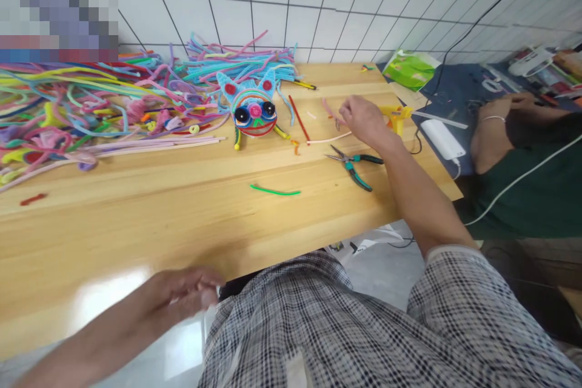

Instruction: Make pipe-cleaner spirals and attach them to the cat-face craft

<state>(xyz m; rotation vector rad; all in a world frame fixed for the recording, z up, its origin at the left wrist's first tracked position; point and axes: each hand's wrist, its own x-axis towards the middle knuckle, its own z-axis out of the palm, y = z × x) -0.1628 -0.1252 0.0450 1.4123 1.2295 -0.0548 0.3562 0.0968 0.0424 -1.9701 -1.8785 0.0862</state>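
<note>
My right hand (361,120) reaches over the far right of the table, fingers curled and pressed together beside a short pink pipe cleaner (325,107). What they grip, if anything, is hidden. Under that hand runs a pale pink pipe cleaner (330,140). Close to its wrist lie long-nose pliers (357,173) with green-and-black handles, jaws apart. A yellow glue gun (398,116) shows just behind. My left hand (191,291) hangs at the table's front edge, loosely bent and somewhat blurred, with a gap between thumb and fingers. A blue pipe-cleaner animal head (255,110) with black eyes faces me.
Piles of colored pipe cleaners (150,91) cover the back left. A green pipe-cleaner piece (275,191) and a red one (299,119) lie mid-table. A pencil (304,84) is at the back. To the right are a white power bank (442,139) and another person's arm (488,139).
</note>
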